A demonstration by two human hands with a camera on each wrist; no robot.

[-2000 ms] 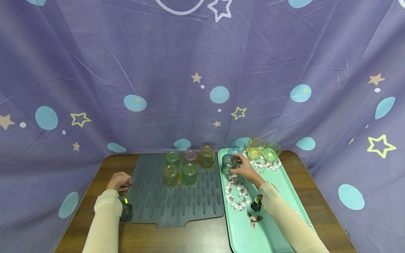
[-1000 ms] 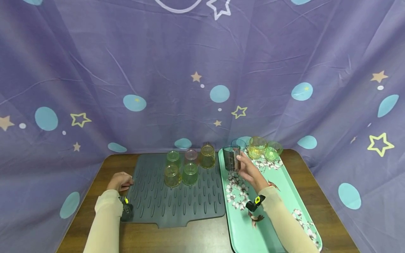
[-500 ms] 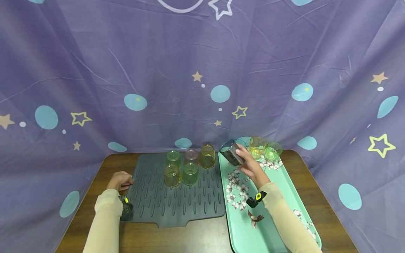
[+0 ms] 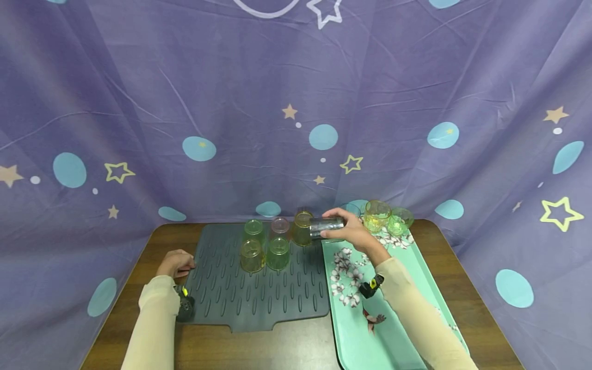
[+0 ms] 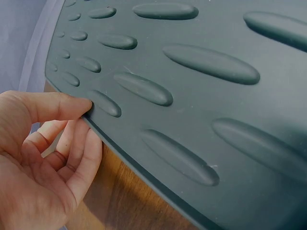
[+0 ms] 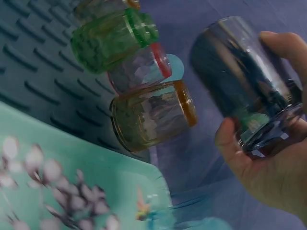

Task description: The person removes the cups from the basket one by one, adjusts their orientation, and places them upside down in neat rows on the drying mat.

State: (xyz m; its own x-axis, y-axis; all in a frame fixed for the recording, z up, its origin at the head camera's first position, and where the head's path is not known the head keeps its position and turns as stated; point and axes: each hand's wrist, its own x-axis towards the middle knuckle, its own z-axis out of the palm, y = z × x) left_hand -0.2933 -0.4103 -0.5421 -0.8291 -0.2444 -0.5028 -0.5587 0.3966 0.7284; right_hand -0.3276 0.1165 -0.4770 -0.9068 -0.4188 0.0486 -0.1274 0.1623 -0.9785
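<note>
My right hand grips a dark grey glass tumbler, tipped on its side above the seam between the dark drying mat and the mint tray. In the right wrist view, thumb and fingers wrap the tumbler near its thick base. Just left of it, an amber glass stands upside down on the mat. Beside that are an upturned pink glass and green glass. My left hand pinches the mat's left edge, thumb-side finger on top and the others curled below.
Farther left on the mat stand another upturned green glass and a yellow glass. The floral mint tray bears a blue glass, a yellow glass and a green glass at its back. A purple curtain hangs behind the table.
My right hand has lifted the dark tumbler off the tray, tilted it from upright onto its side and carried it left toward the amber glass. The left hand stays at the mat's edge.
</note>
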